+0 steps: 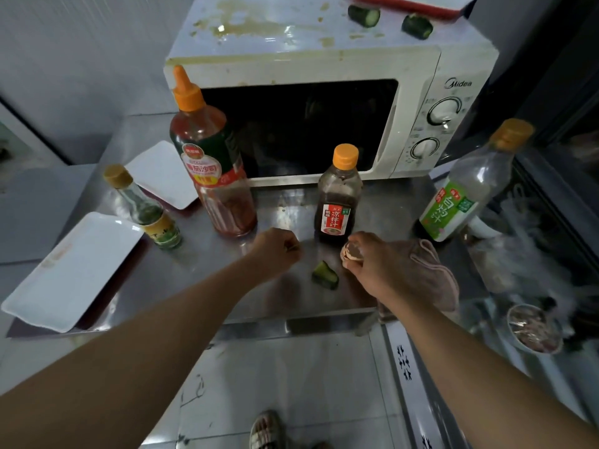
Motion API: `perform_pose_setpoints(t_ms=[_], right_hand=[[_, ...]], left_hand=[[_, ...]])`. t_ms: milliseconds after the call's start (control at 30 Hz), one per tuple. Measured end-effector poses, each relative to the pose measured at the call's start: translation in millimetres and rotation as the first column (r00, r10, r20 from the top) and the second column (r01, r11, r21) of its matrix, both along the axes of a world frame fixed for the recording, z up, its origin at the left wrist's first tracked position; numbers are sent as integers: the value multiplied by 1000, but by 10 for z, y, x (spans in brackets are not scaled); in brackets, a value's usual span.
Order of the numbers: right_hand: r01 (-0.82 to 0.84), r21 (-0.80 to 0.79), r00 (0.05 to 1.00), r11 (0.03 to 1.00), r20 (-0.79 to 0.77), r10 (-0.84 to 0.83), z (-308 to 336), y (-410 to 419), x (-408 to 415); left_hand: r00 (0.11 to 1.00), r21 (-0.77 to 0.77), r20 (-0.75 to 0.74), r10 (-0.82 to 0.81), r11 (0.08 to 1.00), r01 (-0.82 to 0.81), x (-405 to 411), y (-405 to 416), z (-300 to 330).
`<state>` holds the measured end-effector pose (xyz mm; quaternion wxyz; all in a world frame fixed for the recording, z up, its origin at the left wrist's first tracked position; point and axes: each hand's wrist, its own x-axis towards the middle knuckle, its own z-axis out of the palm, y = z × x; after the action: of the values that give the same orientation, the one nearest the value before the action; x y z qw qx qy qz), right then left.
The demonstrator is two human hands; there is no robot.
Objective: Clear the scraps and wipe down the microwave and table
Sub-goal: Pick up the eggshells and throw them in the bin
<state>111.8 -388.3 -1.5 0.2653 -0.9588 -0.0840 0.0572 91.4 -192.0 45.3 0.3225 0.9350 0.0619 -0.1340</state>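
I see the left hand (279, 249) clenched over the steel table (291, 303), and I cannot tell if it holds anything. The right hand (369, 264) grasps a round scrap (351, 253) and a pink cloth (431, 273). A cucumber piece (325, 275) lies between the hands. On the stained microwave (291, 64), far side, two more cucumber pieces (363, 15) rest.

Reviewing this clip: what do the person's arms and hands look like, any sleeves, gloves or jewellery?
Both arms are bare from the frame edge to the wrist: no sleeves in view. The left hand and right hand wear no gloves, and no watch, bracelet or ring is visible.
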Motion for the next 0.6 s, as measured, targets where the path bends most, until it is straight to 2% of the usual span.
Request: perform_pose_setpoints(t_ms=[267, 600], right_hand=[[-1, -49, 999, 999, 48, 3, -106, 54, 13], [23, 28, 1000, 999, 13, -24, -78, 33, 42]], left_hand=[[1000, -9, 3, 2, 1000, -2, 18, 12, -106], [1000, -19, 2, 31, 999, -31, 43, -1, -66]])
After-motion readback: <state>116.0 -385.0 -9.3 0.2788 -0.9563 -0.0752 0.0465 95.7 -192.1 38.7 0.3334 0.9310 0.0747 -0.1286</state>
